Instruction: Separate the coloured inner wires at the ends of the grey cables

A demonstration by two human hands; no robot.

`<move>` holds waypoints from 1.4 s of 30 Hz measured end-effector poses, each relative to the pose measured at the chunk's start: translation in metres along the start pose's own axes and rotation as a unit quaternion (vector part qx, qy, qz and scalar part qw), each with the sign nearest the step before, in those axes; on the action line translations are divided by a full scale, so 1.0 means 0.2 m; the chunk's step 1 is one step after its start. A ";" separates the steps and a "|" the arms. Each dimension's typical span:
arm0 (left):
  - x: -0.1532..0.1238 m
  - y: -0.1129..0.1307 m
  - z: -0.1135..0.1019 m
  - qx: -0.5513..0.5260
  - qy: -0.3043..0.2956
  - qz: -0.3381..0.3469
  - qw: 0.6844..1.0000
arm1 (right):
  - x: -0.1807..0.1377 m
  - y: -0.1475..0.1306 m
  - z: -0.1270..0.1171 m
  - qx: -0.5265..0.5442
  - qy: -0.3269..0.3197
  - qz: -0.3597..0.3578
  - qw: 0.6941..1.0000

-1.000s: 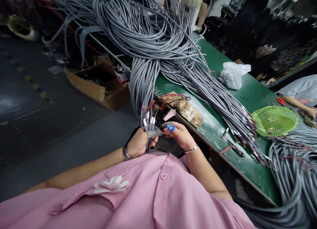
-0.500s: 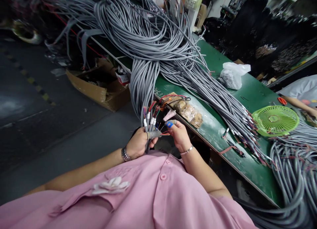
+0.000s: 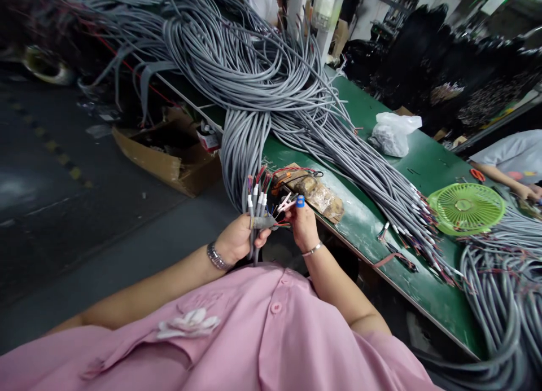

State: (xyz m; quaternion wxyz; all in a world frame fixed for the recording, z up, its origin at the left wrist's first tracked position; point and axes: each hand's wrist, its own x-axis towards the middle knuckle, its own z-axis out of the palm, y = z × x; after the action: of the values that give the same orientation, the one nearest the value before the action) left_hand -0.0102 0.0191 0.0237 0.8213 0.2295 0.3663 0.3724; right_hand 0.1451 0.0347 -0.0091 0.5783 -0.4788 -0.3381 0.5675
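Note:
My left hand (image 3: pixel 237 237) is closed around several grey cables (image 3: pixel 255 241), their stripped ends pointing up with white sleeves and coloured wires. One cable end lies crosswise under my left thumb, its thin red, blue and yellow wires (image 3: pixel 280 225) fanned toward my right hand. My right hand (image 3: pixel 304 224), with blue wrap on a thumb or finger, is closed at a small pink two-armed tool (image 3: pixel 286 202), perhaps a clip or snips. The tool's jaws lie just above the fanned wires; the exact grip is partly hidden.
Grey cable bundles (image 3: pixel 237 69) cover much of the green table (image 3: pixel 427 292). A taped brown block (image 3: pixel 324 196) lies at its near edge. Farther right are a plastic bag (image 3: pixel 393 134) and a green fan (image 3: pixel 466 207). A co-worker's arm (image 3: pixel 503 176) shows; a cardboard box (image 3: pixel 165 154) sits on the floor.
My right hand has turned more upright and closed at the pink tool, whose two arms now show apart. My left hand keeps its hold on the cables. The view has shifted slightly.

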 end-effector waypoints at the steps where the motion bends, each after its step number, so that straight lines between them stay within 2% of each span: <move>1: 0.00 0.00 0.00 -0.003 0.000 0.000 1.000 | 0.00 0.01 0.01 0.009 0.003 0.003 1.000; 5: 0.01 0.00 0.01 -0.005 0.000 -0.006 1.000 | 0.02 0.01 0.03 0.093 -0.045 0.083 0.991; 7: 0.02 0.00 0.01 0.000 0.002 -0.008 1.000 | 0.02 0.00 0.04 0.124 -0.045 0.106 0.986; 11: 0.03 -0.02 0.01 0.025 0.005 -0.011 1.000 | 0.04 -0.01 0.07 0.157 0.002 0.094 0.983; 15: 0.03 -0.04 0.00 0.042 0.010 -0.005 0.999 | 0.04 0.00 0.07 0.160 0.008 0.088 0.983; 23: -0.02 -0.03 0.01 0.054 0.030 0.026 0.998 | -0.01 -0.04 0.02 0.173 -0.087 0.161 0.968; 25: -0.05 -0.04 0.02 0.063 0.039 0.049 0.996 | -0.03 -0.05 0.02 0.173 -0.088 0.147 0.970; 28: -0.08 -0.05 0.03 0.067 0.052 0.081 0.993 | -0.04 -0.05 0.02 0.149 -0.053 0.111 0.981; 31: -0.08 -0.06 0.04 0.054 0.066 0.099 0.991 | -0.04 -0.05 0.02 0.141 -0.041 0.104 0.984; 39: -0.04 -0.05 0.04 0.033 0.081 0.093 0.992 | -0.03 -0.05 0.03 0.140 -0.044 0.108 0.983; 42: -0.04 -0.05 0.04 0.025 0.080 0.089 0.992 | -0.03 -0.02 0.03 0.093 0.005 0.048 0.994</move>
State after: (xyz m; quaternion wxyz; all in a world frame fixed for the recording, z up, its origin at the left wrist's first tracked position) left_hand -0.0032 0.0062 0.0258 0.7468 0.2514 0.4180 0.4520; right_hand 0.1401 0.0292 -0.0034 0.5943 -0.4416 -0.2574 0.6210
